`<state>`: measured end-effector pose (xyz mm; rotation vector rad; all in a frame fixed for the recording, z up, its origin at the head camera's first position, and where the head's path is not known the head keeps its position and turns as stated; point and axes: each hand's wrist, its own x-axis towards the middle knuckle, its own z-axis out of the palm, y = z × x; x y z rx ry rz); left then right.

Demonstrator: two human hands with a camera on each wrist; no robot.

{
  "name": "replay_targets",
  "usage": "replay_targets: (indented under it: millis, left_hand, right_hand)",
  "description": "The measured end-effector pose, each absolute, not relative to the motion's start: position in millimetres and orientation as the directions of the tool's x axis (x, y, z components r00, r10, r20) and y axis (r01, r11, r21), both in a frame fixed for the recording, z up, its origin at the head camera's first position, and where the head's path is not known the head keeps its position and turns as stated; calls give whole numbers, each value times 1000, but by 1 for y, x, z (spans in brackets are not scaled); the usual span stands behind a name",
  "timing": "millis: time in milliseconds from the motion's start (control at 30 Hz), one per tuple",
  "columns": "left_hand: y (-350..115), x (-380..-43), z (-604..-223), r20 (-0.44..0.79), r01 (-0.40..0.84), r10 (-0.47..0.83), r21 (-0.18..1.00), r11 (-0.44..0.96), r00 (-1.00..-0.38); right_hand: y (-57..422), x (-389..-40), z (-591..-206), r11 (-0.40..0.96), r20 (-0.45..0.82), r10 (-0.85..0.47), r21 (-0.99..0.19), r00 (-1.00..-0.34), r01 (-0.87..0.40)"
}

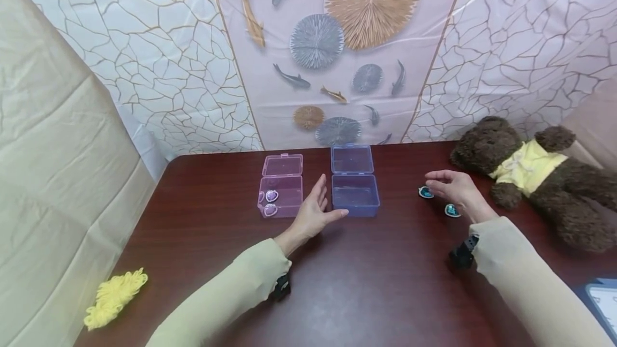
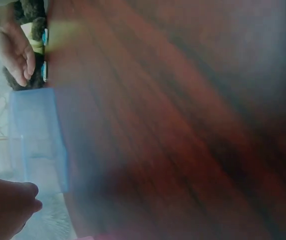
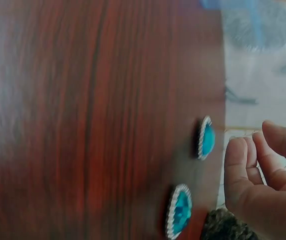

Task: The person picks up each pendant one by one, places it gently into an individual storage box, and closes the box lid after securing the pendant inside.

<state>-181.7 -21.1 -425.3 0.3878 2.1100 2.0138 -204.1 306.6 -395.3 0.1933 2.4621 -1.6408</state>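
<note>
On a red-brown wood-grained tabletop (image 1: 366, 272), left of an open blue plastic box (image 1: 355, 211), a left hand (image 1: 313, 217), thumb spread; right of it, a right hand (image 1: 454, 188), fingers loosely bent, empty, near two silver-rimmed teal gems (image 1: 452, 210), probably best pinched rimwise.

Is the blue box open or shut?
The blue box is open: its lid is tipped back at the far edge.
</note>
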Motion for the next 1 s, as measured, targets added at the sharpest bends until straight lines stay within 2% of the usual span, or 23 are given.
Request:
replay_targets:
  millis: [167, 367, 733, 1000]
  left_hand:
    - [-16, -191, -430, 21, 34, 329, 999, 34, -944]
    - [-10, -197, -433, 28, 28, 365, 1000, -8, -930]
    - [-6, -203, -435, 13, 33, 333, 998, 52, -943]
    - [-4, -207, -438, 28, 27, 339, 1000, -7, -941]
  right_hand:
    - [315, -212, -401, 481, -193, -2, -861, -981, 168]
    - [319, -220, -403, 633, -208, -15, -759, -978, 152]
    - [318, -227, -404, 700, -174, -85, -711, -981, 65]
    - [314, -228, -402, 751, -212, -115, -658, -971, 55]
